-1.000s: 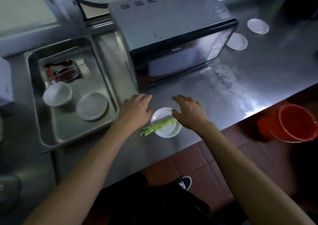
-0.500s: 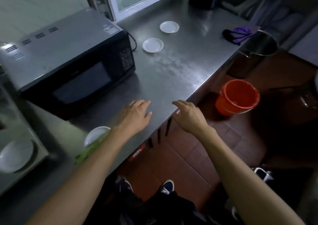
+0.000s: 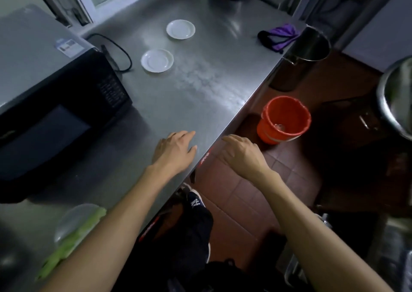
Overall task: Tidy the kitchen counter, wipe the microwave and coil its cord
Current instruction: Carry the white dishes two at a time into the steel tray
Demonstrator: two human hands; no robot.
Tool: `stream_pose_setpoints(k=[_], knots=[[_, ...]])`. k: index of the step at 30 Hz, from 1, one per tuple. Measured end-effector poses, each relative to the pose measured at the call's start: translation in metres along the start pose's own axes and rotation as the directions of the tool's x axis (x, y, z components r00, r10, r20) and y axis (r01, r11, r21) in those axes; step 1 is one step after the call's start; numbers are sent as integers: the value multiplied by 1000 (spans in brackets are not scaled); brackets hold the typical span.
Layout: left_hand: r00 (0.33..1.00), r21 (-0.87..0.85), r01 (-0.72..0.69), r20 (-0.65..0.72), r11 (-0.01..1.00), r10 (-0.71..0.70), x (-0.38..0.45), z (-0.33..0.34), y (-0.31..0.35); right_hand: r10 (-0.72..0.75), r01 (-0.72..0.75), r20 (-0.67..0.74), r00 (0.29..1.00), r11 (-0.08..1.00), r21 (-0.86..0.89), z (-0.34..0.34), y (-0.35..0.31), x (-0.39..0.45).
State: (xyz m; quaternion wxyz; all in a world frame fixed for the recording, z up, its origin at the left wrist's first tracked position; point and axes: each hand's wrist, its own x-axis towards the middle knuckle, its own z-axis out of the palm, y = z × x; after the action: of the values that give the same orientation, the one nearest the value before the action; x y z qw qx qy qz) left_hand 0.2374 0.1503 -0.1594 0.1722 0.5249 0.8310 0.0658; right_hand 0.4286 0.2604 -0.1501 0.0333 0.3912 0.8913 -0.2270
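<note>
- hands are both hanging palm down with fingers relaxed and loosely spread, holding nothing; the left hand (image 3: 176,150) is hovering over or resting on the steel counter (image 3: 200,86) near its front edge, and contact cannot be told.
- the right hand (image 3: 242,152) is sitting just off that edge, over the red tiled floor (image 3: 240,202), level with the left hand and a little apart from it.
- beyond the right hand and slightly to its right, an orange bucket (image 3: 284,120) is standing on the floor below the counter edge.
- to the left of the left hand, the black microwave (image 3: 55,104) is sitting on the counter with its dark door facing the person and its keypad on the side nearest the hand.
- behind the microwave's far corner, its black cord (image 3: 120,50) is lying in a loose loop on the counter, uncoiled.
- well ahead of the left hand, two white saucers are lying apart: the near saucer (image 3: 157,60) just beside the cord's loop, the far saucer (image 3: 180,29) further back.
- far ahead and to the right, a purple and black cloth (image 3: 278,37) is lying at the counter's far corner, beside a steel pot (image 3: 310,46).
- back along the left forearm, near the elbow, a blurred white plate (image 3: 75,218) with green vegetable stalks (image 3: 66,245) across it is sitting on the counter.
</note>
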Motion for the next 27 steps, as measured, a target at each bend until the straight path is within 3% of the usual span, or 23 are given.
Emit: stream_pose_setpoints(k=[5,13,27], knots=[[999,-64,42,10,997,-42,67,-8,-11,11,-6,79,997,998,-70,-22,11,60],[993,-99,54,-96,994,-64,144,-57,-21,-73,76,36,997,994,-81,-75,6,152],[917,-67,371,-129,926,-377,267,-63,-63,-296,322,178,938,936,-139,-89,0,352]])
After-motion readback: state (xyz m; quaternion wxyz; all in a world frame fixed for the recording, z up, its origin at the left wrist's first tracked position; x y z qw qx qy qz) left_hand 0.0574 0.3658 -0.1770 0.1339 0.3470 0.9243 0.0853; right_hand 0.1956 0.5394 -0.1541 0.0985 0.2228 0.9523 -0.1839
